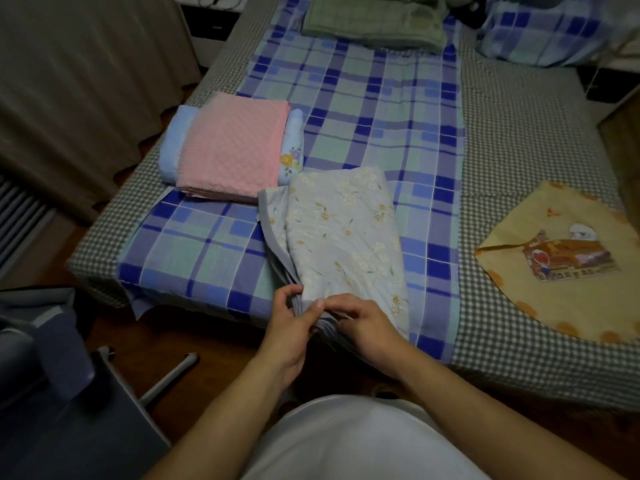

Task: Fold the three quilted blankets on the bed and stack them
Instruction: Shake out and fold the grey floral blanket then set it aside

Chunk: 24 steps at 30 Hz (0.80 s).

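Bed (512, 140): gingham check cover w/ blue-green plaid sheet (374, 109) laid lengthwise down the middle.

Item 1, floral blanket (343, 237): pale blue, yellow flower print, grey-bound edge. Folded into a long narrow pad, lying on the plaid sheet at the near end of the bed, tilted slightly off the bed's axis. Layered grey edges show along its left side and fan out at the near corner.

Left hand (294, 327): at the near corner of the floral blanket, thumb and fingers pinching the stacked grey edges; narrow pinch, cloth between thumb and fingertips.

Right hand (363, 323): just beside the left, touching it or nearly so. Fingers curled over the same corner, gripping the layers from the right side (exact finger placement under the cloth not visible).

Item 2, pink blanket (232, 147): quilted, folded square, resting on top of a light blue blanket (173, 147) w/ a flower motif; the blue one sticks out on both sides. Stack sits at the bed's left edge, just beyond the floral blanket; their corners look near, contact cannot be confirmed.

Other: green folded bedding (374, 24) at the far end. Plaid pillow (543, 32) far right corner. Yellow cloth (561, 258) w/ cartoon print, spread flat on the right side, well apart from the blankets. No containers in view. Chair (69, 393) at lower left, on the floor.
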Motion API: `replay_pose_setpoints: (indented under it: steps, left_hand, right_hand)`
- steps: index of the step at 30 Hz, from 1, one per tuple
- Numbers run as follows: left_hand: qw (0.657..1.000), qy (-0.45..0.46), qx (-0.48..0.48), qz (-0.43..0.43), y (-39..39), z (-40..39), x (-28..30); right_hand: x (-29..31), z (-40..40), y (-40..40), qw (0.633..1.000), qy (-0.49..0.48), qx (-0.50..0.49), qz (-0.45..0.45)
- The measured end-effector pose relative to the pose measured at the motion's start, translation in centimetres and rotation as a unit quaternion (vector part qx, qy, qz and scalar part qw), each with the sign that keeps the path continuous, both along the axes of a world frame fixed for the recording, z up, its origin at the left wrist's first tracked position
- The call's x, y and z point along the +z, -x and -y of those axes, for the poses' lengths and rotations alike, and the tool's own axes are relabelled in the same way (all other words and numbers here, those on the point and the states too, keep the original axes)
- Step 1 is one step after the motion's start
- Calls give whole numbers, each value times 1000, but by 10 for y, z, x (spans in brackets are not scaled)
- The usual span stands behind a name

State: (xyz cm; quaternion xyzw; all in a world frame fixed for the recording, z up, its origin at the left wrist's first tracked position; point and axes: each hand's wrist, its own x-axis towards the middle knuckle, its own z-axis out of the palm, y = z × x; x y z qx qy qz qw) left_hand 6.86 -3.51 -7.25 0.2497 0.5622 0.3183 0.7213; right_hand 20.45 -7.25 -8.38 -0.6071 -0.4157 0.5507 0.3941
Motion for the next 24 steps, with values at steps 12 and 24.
replay_pose_setpoints:
  steps: [12, 24]
  left_hand:
    - [996, -25, -76, -42, -62, -81, 75]
    - [995, 2, -98, 17, -102, -128, 128]
  right_hand:
    - [-209, 149, -68, 889, 339, -301, -71]
    - [-130, 89, -52, 757, 147, -546, -326]
